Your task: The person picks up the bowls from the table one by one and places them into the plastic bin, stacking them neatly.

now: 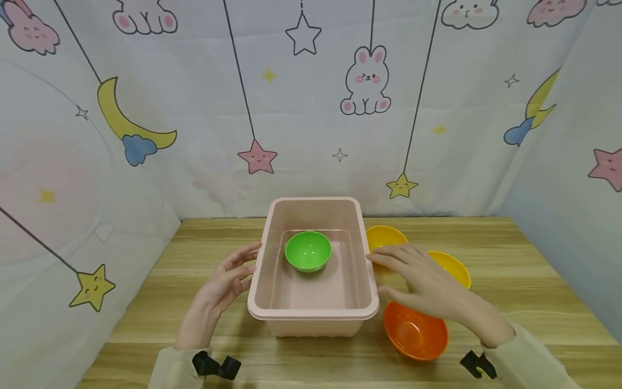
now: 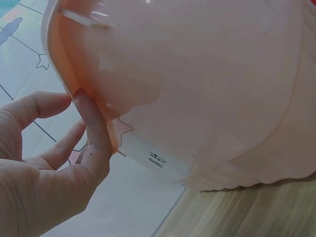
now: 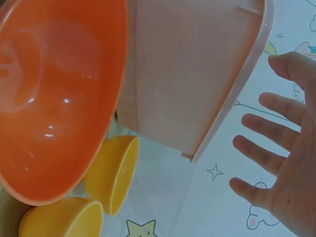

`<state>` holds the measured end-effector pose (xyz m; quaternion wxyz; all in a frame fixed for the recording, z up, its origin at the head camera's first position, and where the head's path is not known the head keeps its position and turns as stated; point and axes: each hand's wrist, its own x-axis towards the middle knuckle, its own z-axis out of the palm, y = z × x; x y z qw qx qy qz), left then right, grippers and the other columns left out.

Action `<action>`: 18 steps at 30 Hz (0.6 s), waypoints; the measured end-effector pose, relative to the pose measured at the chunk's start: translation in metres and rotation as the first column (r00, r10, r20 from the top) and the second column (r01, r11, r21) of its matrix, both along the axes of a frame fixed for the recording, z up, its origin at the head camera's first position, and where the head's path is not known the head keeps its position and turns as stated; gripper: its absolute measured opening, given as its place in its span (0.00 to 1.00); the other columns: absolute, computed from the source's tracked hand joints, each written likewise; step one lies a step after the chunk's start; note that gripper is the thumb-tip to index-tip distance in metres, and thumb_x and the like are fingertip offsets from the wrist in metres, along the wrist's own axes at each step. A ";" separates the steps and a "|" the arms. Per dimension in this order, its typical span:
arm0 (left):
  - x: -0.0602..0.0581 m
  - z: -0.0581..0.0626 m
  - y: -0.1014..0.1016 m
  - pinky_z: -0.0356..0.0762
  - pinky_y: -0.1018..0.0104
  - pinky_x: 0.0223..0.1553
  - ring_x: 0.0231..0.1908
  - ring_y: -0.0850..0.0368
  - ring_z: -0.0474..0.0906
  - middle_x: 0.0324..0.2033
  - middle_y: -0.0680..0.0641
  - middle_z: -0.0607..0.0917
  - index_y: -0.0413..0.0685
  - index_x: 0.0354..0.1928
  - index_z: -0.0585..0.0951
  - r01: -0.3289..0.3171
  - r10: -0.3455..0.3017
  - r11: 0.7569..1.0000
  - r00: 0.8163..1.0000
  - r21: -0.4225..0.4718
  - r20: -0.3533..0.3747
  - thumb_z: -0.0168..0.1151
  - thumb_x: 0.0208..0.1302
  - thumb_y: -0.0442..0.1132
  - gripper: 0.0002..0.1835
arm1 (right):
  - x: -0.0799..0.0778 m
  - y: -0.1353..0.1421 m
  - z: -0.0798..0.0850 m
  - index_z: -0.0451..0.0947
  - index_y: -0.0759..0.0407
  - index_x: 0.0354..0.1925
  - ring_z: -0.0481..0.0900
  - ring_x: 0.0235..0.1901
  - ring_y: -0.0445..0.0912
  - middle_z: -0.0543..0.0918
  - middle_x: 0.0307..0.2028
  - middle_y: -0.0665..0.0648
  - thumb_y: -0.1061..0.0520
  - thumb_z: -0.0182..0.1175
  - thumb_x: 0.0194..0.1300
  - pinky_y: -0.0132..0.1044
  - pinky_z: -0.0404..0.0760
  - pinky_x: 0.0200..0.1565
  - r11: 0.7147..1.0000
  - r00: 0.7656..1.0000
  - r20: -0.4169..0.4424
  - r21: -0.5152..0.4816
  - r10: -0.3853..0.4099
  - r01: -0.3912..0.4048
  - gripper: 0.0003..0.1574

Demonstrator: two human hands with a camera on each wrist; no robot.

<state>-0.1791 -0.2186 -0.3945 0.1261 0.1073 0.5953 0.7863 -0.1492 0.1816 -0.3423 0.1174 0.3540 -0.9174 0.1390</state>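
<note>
Left hand [image 1: 223, 286] at bin rim [image 1: 313, 314]

Can't read any txt, no., brand or sign. In L wrist view, lower ctr., can see small dark marks [image 2: 157, 159] against pink plastic bin [image 2: 207, 79], too blurred to make out.

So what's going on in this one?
A person has both hands at a pink tub: the left hand touches its rim, while the right hand is at the opposite side, fingers extended. A green bowl sits inside. An orange bowl and two yellow bowls are on the table, to the right of the tub.
</note>
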 end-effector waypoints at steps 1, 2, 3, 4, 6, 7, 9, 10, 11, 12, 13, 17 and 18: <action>0.000 0.000 0.000 0.81 0.68 0.47 0.47 0.65 0.79 0.49 0.56 0.76 0.58 0.60 0.75 -0.002 0.002 1.000 1.000 0.001 0.002 0.50 0.66 0.27 0.24 | 0.001 0.000 -0.001 0.68 0.42 0.66 0.69 0.62 0.48 0.73 0.62 0.47 0.42 0.61 0.63 0.56 0.64 0.65 1.000 1.000 0.000 0.000 0.000 0.000 0.34; 0.000 0.000 0.000 0.81 0.68 0.47 0.47 0.65 0.79 0.49 0.56 0.76 0.58 0.59 0.75 -0.001 0.001 1.000 1.000 0.000 0.002 0.51 0.66 0.28 0.24 | 0.001 0.001 -0.002 0.68 0.42 0.66 0.69 0.62 0.48 0.74 0.62 0.47 0.42 0.61 0.63 0.56 0.64 0.65 1.000 1.000 -0.004 0.001 0.002 -0.002 0.34; 0.000 0.000 0.000 0.81 0.68 0.47 0.47 0.65 0.79 0.49 0.56 0.76 0.59 0.59 0.75 -0.003 0.003 1.000 1.000 -0.002 0.004 0.51 0.66 0.28 0.23 | 0.002 0.001 -0.003 0.68 0.42 0.66 0.69 0.62 0.48 0.74 0.62 0.47 0.42 0.62 0.62 0.56 0.64 0.65 1.000 1.000 -0.010 0.001 0.005 -0.005 0.35; 0.000 0.000 0.000 0.81 0.68 0.47 0.47 0.64 0.79 0.49 0.56 0.76 0.59 0.59 0.75 -0.005 0.005 1.000 1.000 -0.004 0.005 0.51 0.66 0.28 0.23 | 0.002 0.002 -0.004 0.68 0.42 0.66 0.69 0.62 0.47 0.73 0.62 0.46 0.42 0.62 0.62 0.55 0.64 0.65 1.000 1.000 -0.015 0.001 0.007 -0.007 0.35; 0.000 0.000 0.000 0.81 0.68 0.47 0.47 0.64 0.79 0.50 0.56 0.76 0.59 0.59 0.75 -0.007 0.007 1.000 1.000 -0.008 0.008 0.51 0.66 0.28 0.23 | 0.002 0.003 -0.007 0.68 0.42 0.66 0.69 0.62 0.47 0.73 0.62 0.46 0.42 0.62 0.62 0.55 0.65 0.64 1.000 1.000 -0.024 -0.001 0.015 -0.015 0.35; 0.000 0.000 0.000 0.81 0.68 0.47 0.47 0.64 0.79 0.50 0.56 0.76 0.58 0.59 0.75 -0.007 0.007 1.000 1.000 -0.010 0.008 0.51 0.66 0.28 0.23 | 0.003 0.004 -0.008 0.68 0.42 0.66 0.69 0.62 0.46 0.73 0.62 0.45 0.42 0.63 0.62 0.54 0.65 0.64 1.000 0.999 -0.027 -0.001 0.018 -0.018 0.36; 0.001 0.001 0.000 0.80 0.68 0.47 0.47 0.64 0.79 0.50 0.56 0.75 0.57 0.60 0.74 -0.011 0.011 1.000 1.000 -0.011 0.012 0.51 0.66 0.28 0.24 | 0.004 0.006 -0.010 0.67 0.41 0.67 0.70 0.62 0.47 0.73 0.62 0.46 0.42 0.63 0.62 0.55 0.66 0.63 1.000 1.000 -0.022 0.005 0.013 -0.013 0.36; 0.001 0.001 0.000 0.80 0.68 0.47 0.47 0.64 0.79 0.49 0.56 0.75 0.56 0.61 0.74 -0.012 0.012 1.000 1.000 -0.011 0.012 0.51 0.66 0.28 0.24 | 0.004 0.007 -0.011 0.67 0.41 0.66 0.70 0.62 0.47 0.73 0.62 0.46 0.42 0.63 0.62 0.56 0.66 0.63 1.000 1.000 -0.017 0.009 0.010 -0.010 0.36; 0.001 0.001 0.000 0.80 0.68 0.47 0.47 0.64 0.79 0.49 0.56 0.75 0.56 0.61 0.74 -0.012 0.012 1.000 1.000 -0.012 0.013 0.51 0.66 0.28 0.24 | 0.005 0.008 -0.013 0.67 0.41 0.66 0.70 0.62 0.47 0.73 0.62 0.46 0.42 0.63 0.61 0.56 0.67 0.62 1.000 1.000 -0.012 0.013 0.007 -0.007 0.36; 0.001 0.001 0.000 0.80 0.68 0.47 0.47 0.64 0.79 0.49 0.56 0.75 0.55 0.61 0.73 -0.012 0.012 1.000 1.000 -0.012 0.014 0.51 0.66 0.28 0.24 | 0.005 0.009 -0.014 0.67 0.40 0.66 0.70 0.62 0.48 0.73 0.62 0.47 0.42 0.63 0.61 0.57 0.68 0.62 1.000 1.000 -0.008 0.020 0.002 -0.002 0.36; 0.001 0.001 0.000 0.80 0.68 0.48 0.47 0.64 0.78 0.50 0.56 0.75 0.55 0.62 0.73 -0.012 0.012 1.000 1.000 -0.013 0.014 0.51 0.66 0.28 0.24 | 0.006 0.010 -0.015 0.67 0.40 0.67 0.70 0.62 0.48 0.73 0.63 0.47 0.42 0.63 0.61 0.57 0.68 0.61 1.000 1.000 -0.003 0.026 -0.001 0.001 0.36; 0.001 0.001 0.000 0.80 0.68 0.48 0.47 0.64 0.78 0.50 0.56 0.75 0.55 0.62 0.73 -0.010 0.011 1.000 1.000 -0.013 0.015 0.51 0.66 0.28 0.24 | 0.008 0.014 -0.019 0.67 0.41 0.67 0.69 0.62 0.49 0.73 0.63 0.48 0.41 0.64 0.59 0.57 0.69 0.61 0.999 1.000 0.013 0.048 -0.007 0.007 0.38; 0.001 0.001 0.001 0.80 0.69 0.48 0.47 0.64 0.78 0.50 0.56 0.75 0.56 0.61 0.73 -0.010 0.010 1.000 1.000 -0.012 0.014 0.51 0.66 0.28 0.24 | 0.008 0.015 -0.020 0.66 0.41 0.67 0.69 0.62 0.49 0.73 0.63 0.48 0.41 0.65 0.59 0.57 0.69 0.60 0.999 1.000 0.017 0.052 -0.008 0.007 0.39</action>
